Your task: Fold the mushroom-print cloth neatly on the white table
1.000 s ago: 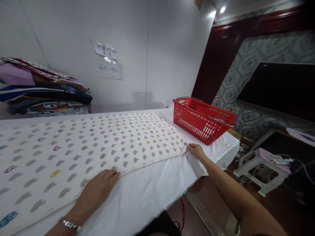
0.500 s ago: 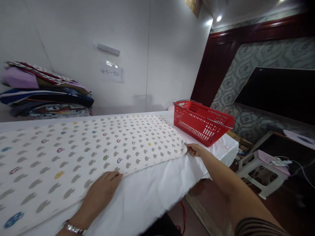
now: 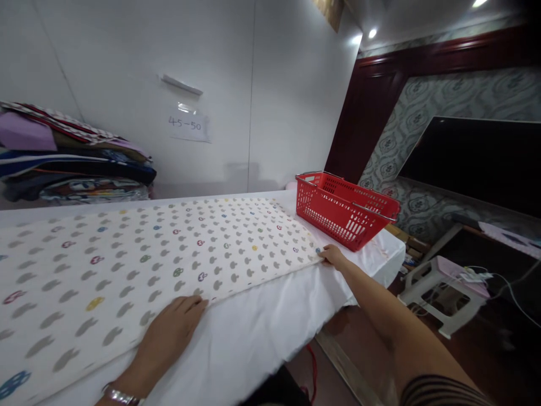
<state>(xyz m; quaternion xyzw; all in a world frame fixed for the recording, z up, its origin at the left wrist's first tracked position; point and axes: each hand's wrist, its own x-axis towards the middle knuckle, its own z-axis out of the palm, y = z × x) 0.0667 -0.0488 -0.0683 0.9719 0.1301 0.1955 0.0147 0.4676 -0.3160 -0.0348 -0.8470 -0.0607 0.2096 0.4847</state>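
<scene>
One red basket (image 3: 327, 213), bottom hidden, right fingers (image 3: 328, 255) pinching printed cloth (image 3: 236, 254), left fingers (image 3: 186, 306) flat

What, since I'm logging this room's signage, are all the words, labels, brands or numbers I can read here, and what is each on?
"45-50": handwritten on the paper sheet on the white wall.
Pale strip above that sheet: no writing can be read.
Patterned cloth: small printed shapes, no readable lettering.
Red basket: no readable label or brand.
</scene>
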